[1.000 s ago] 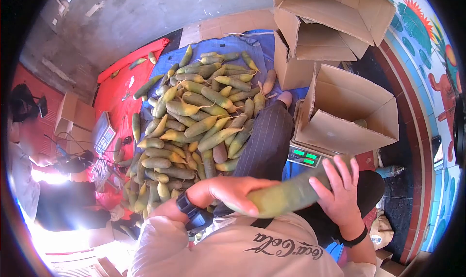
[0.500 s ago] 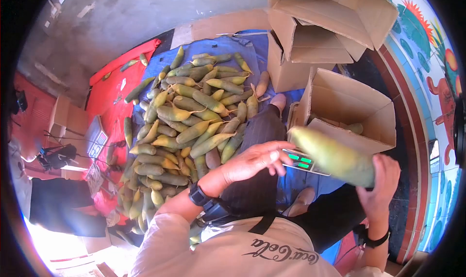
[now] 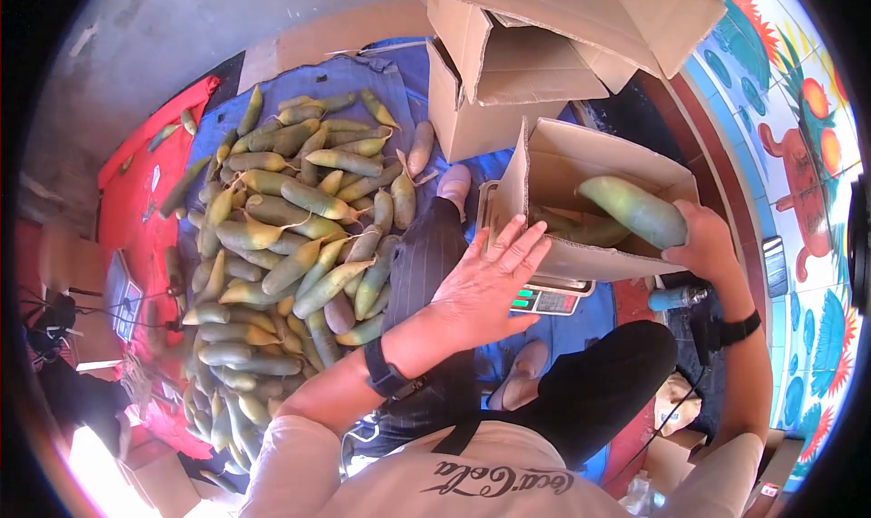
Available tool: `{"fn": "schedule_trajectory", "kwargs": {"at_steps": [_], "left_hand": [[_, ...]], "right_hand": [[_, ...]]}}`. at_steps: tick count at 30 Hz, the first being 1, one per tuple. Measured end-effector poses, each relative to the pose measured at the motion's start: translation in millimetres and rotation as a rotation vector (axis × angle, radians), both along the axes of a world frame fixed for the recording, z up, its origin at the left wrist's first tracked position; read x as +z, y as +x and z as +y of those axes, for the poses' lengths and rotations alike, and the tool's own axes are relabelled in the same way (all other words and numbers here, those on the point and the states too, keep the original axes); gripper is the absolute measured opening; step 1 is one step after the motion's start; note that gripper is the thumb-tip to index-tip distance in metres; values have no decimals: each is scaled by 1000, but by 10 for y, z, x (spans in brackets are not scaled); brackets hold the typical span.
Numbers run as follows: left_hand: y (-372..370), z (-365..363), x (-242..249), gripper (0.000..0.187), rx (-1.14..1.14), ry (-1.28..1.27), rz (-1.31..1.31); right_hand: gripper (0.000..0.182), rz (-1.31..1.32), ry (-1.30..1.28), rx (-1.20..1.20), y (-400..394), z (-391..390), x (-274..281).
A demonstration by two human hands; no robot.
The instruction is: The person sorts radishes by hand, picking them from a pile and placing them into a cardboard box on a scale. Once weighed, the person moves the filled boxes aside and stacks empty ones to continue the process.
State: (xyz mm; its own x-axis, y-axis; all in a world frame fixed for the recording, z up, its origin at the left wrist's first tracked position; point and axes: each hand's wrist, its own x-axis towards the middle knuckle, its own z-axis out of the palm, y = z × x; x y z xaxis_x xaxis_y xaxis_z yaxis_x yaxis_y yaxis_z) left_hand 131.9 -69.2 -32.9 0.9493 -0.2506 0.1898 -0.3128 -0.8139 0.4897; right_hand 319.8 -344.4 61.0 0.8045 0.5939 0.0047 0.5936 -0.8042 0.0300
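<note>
A large green radish (image 3: 635, 211) is gripped at one end by my right hand (image 3: 708, 241), its other end pointing left over the opening of a cardboard box (image 3: 594, 262). Another radish (image 3: 585, 230) lies inside that box. My left hand (image 3: 490, 278) is spread flat with nothing in it, fingertips right at the box's near left corner. Below the box, a digital scale (image 3: 549, 302) with a green-lit display shows partly; the box stands on it. To the left of my knee spreads a big heap of green radishes (image 3: 290, 237).
Stacked cardboard boxes (image 3: 544, 64) stand behind the box on the scale. The heap lies on a blue sheet (image 3: 390, 75) beside a red sheet (image 3: 145, 191). A second scale (image 3: 124, 293) sits at far left. A blue-capped object (image 3: 676, 298) is near my right wrist.
My right hand has carried the radish from in front of the box to over its opening. My left hand has spread and moved to the box's edge. The view has swung right.
</note>
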Motion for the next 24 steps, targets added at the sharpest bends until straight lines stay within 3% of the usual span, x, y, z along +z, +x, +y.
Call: {"fn": "schedule_trajectory", "kwargs": {"at_steps": [2, 11, 13, 16, 18, 20, 22, 24], "left_hand": [[29, -4, -22, 82, -6, 34, 23], [31, 54, -53, 76, -51, 66, 31], [24, 61, -66, 75, -41, 49, 16], [27, 38, -124, 75, -34, 55, 4], [33, 20, -120, 75, -45, 58, -7], [35, -15, -126, 75, -41, 128, -3], [25, -18, -150, 73, -28, 151, -21], [12, -31, -171, 70, -23, 141, -59]], "right_hand": [[60, 62, -172, 104, 189, 57, -169], [54, 297, -299, 219, 641, 278, -802], [54, 283, -470, 131, 756, 212, -870], [50, 162, -438, 314, 1107, -347, -1172], [43, 137, -471, 68, 1269, -547, -1257], [39, 97, -491, 156, 1213, -661, -1158], [38, 326, -87, 26, 873, -474, -811], [37, 280, 13, 71, 630, -412, -654]]}}
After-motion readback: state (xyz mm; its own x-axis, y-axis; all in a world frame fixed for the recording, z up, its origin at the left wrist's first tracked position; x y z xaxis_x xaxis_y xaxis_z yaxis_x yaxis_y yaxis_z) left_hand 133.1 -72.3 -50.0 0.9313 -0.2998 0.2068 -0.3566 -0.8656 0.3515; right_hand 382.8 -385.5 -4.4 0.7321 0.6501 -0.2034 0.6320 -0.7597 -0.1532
